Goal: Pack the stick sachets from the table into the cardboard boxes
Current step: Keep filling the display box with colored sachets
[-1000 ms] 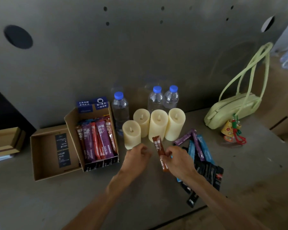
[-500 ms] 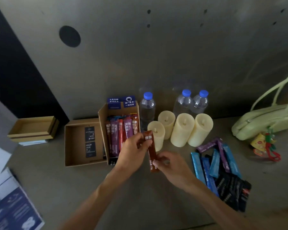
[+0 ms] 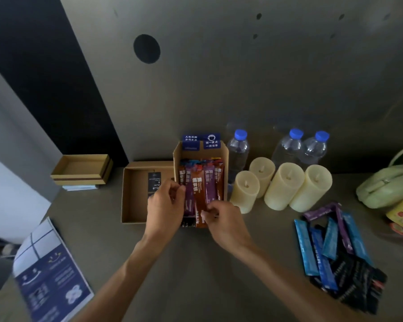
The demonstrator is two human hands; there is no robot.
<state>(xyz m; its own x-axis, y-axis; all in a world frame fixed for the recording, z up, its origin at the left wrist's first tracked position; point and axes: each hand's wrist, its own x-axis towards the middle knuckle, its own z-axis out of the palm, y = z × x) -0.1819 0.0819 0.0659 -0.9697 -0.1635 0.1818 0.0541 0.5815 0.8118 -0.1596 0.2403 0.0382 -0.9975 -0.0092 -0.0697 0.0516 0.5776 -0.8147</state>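
Observation:
An open cardboard box [image 3: 223,159] at table centre holds several upright stick sachets in purple, red and brown. A brown sachet [image 3: 198,198] stands at the front of that row, its lower end over the box's near edge. My right hand [image 3: 221,219] pinches its lower end. My left hand [image 3: 165,205] has curled fingers against the sachets at the row's left side. A second, shallow cardboard box [image 3: 130,194] lies just left with only dark cards inside. A loose pile of blue, purple and black sachets [image 3: 335,247] lies on the table to the right.
Several cream candles [image 3: 284,184] stand right of the box, with three blue-capped water bottles [image 3: 237,149] behind them. A pale green handbag [image 3: 386,187] sits far right. A small wooden tray [image 3: 82,168] is at back left, a blue leaflet [image 3: 49,280] at front left.
Both hands carried the brown sachet left from in front of the candles to the filled box, where it now stands in the row. The view has swung left.

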